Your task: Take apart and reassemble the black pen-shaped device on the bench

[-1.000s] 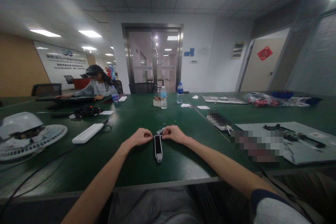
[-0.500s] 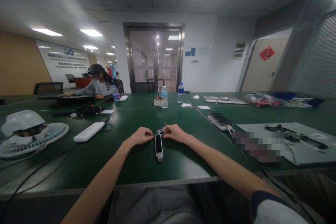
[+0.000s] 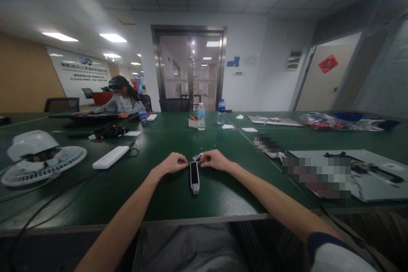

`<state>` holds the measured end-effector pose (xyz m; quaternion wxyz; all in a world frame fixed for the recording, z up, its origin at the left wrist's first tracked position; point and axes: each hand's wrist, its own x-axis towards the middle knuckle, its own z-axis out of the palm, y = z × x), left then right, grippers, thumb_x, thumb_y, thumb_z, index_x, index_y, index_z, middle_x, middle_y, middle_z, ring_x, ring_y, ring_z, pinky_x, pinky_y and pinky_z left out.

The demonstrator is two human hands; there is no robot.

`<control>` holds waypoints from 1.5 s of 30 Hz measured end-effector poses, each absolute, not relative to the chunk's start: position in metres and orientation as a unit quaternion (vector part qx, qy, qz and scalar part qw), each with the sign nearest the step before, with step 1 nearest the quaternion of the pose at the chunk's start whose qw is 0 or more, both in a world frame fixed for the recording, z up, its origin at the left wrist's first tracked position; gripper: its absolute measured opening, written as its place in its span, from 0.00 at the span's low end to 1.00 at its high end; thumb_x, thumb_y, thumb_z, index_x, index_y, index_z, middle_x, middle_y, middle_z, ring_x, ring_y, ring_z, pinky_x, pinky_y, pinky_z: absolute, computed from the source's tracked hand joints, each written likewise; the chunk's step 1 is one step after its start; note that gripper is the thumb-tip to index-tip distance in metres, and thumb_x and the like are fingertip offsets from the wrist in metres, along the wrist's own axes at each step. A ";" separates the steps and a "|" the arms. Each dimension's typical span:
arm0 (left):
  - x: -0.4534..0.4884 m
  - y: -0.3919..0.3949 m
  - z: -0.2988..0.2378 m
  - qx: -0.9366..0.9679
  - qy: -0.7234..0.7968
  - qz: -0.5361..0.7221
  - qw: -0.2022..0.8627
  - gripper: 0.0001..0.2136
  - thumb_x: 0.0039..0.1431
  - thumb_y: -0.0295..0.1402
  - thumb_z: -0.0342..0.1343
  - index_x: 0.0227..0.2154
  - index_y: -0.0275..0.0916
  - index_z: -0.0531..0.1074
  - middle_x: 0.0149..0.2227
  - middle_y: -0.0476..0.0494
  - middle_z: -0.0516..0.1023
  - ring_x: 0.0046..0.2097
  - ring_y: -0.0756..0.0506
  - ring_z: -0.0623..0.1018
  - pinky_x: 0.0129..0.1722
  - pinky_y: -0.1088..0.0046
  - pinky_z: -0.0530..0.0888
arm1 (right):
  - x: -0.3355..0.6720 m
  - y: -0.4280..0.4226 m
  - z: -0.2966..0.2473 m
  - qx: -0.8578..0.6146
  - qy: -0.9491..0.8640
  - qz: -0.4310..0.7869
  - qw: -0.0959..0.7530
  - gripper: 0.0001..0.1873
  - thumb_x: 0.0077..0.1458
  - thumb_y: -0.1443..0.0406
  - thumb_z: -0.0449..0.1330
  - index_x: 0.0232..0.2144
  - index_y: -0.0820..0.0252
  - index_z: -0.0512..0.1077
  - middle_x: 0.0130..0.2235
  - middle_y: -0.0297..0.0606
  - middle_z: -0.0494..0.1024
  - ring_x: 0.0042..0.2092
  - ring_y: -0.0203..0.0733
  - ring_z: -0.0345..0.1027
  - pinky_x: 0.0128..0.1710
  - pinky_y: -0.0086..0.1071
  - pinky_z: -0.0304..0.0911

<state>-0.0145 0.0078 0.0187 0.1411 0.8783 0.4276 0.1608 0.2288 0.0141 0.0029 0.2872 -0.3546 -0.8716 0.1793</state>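
Since the earlier view, the camera has tilted level, while my left hand (image 3: 172, 163) and right hand (image 3: 216, 160) stay almost where they were. Their fingers (image 3: 183, 161) curl inward at a small metal part (image 3: 197, 157) on the green desk (image 3: 223, 204); the view is too poor to tell whether they grip it. A black-and-white strip (image 3: 194, 177) lies just below, between my hands.
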 end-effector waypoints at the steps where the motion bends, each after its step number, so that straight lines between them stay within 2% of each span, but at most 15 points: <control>1: -0.015 0.008 0.018 0.878 0.428 0.159 0.143 0.15 0.53 0.40 0.50 0.32 0.35 0.77 0.28 0.45 0.74 0.30 0.48 0.70 0.30 0.76 0.64 | 0.230 0.015 0.003 -0.355 -0.872 0.183 0.283 0.10 0.44 0.62 0.65 0.30 0.61 0.75 0.26 0.31 0.74 0.28 0.32 0.64 0.28 0.25 0.57; 7: -0.015 0.010 0.017 0.876 0.429 0.161 0.148 0.14 0.53 0.39 0.51 0.32 0.35 0.77 0.29 0.45 0.74 0.31 0.49 0.71 0.30 0.76 0.65 | 0.232 0.018 0.001 -0.348 -0.868 0.206 0.287 0.07 0.48 0.64 0.62 0.30 0.61 0.75 0.28 0.33 0.75 0.29 0.33 0.66 0.31 0.27 0.60; 16: -0.016 0.008 0.019 0.872 0.433 0.161 0.162 0.15 0.52 0.41 0.51 0.33 0.35 0.77 0.30 0.45 0.74 0.31 0.48 0.71 0.30 0.76 0.65 | 0.232 0.021 -0.004 -0.332 -0.836 0.293 0.324 0.13 0.46 0.61 0.64 0.34 0.62 0.74 0.32 0.36 0.77 0.34 0.36 0.71 0.38 0.32 0.64; 27: -0.015 0.009 0.017 0.872 0.436 0.159 0.158 0.15 0.52 0.40 0.51 0.32 0.35 0.76 0.29 0.45 0.74 0.31 0.49 0.71 0.30 0.76 0.65 | 0.231 0.027 -0.011 -0.337 -0.814 0.338 0.331 0.18 0.40 0.57 0.66 0.32 0.64 0.74 0.29 0.36 0.77 0.29 0.35 0.69 0.30 0.28 0.63; 37: -0.017 0.012 0.014 0.873 0.430 0.163 0.161 0.15 0.53 0.40 0.51 0.33 0.35 0.76 0.31 0.44 0.75 0.32 0.48 0.71 0.31 0.76 0.65 | 0.239 0.025 0.000 -0.327 -0.804 0.408 0.282 0.17 0.42 0.60 0.66 0.35 0.64 0.76 0.33 0.38 0.78 0.34 0.37 0.71 0.38 0.31 0.65; 45: -0.017 0.010 0.016 0.874 0.428 0.163 0.162 0.15 0.53 0.40 0.51 0.33 0.35 0.77 0.31 0.44 0.75 0.32 0.48 0.71 0.31 0.76 0.65 | 0.237 0.019 0.004 -0.341 -0.808 0.392 0.278 0.17 0.42 0.60 0.66 0.35 0.64 0.75 0.34 0.39 0.78 0.34 0.37 0.70 0.36 0.30 0.64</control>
